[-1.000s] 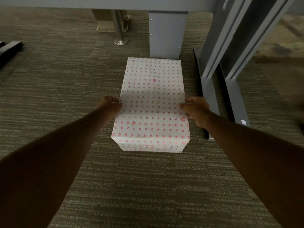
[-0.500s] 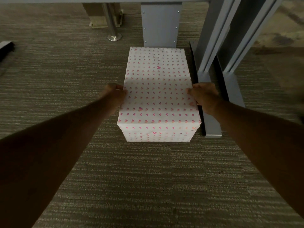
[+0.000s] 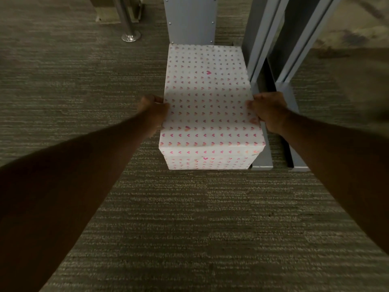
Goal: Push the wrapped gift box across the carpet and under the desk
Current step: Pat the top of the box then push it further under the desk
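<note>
The gift box (image 3: pixel 208 106), wrapped in white paper with small pink hearts, lies on the grey-brown carpet (image 3: pixel 189 228). Its far end touches a grey metal desk panel (image 3: pixel 190 20), and that half lies in the desk's shadow. My left hand (image 3: pixel 153 108) presses against the box's left side, fingers curled at the top edge. On the right side, my right hand (image 3: pixel 268 110) grips the box in the same way. The box's right side runs along the grey desk leg (image 3: pixel 263 39) and its floor foot (image 3: pixel 262 161).
A second grey leg (image 3: pixel 303 45) with its own foot (image 3: pixel 299 163) stands just right of the first. A chrome pole with a round base (image 3: pixel 130 35) stands at the back left, beside a beige bracket (image 3: pixel 134 9). Open carpet spreads to the left and in front.
The box has slid forward across the carpet with both hands on its sides. Its far end has reached the grey panel and its right side has come next to the desk foot.
</note>
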`<action>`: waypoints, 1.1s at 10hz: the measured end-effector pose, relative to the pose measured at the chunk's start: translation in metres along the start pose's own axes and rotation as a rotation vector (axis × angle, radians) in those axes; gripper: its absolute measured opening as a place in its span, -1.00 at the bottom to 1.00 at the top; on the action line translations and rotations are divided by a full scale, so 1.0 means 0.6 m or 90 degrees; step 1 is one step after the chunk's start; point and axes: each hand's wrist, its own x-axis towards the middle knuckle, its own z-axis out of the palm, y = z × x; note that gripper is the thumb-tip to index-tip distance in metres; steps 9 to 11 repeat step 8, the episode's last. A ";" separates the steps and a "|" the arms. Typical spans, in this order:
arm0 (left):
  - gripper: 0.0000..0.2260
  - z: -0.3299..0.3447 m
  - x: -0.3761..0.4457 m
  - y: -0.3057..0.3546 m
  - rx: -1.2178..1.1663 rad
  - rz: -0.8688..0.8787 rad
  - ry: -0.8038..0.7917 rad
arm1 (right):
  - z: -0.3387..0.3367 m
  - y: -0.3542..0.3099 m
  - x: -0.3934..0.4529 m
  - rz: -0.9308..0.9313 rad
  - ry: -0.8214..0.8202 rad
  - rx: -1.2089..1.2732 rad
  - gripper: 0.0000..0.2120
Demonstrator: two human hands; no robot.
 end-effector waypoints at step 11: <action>-0.43 0.029 -0.039 0.008 0.216 0.056 0.002 | -0.002 0.017 -0.030 -0.112 0.039 -0.161 -0.37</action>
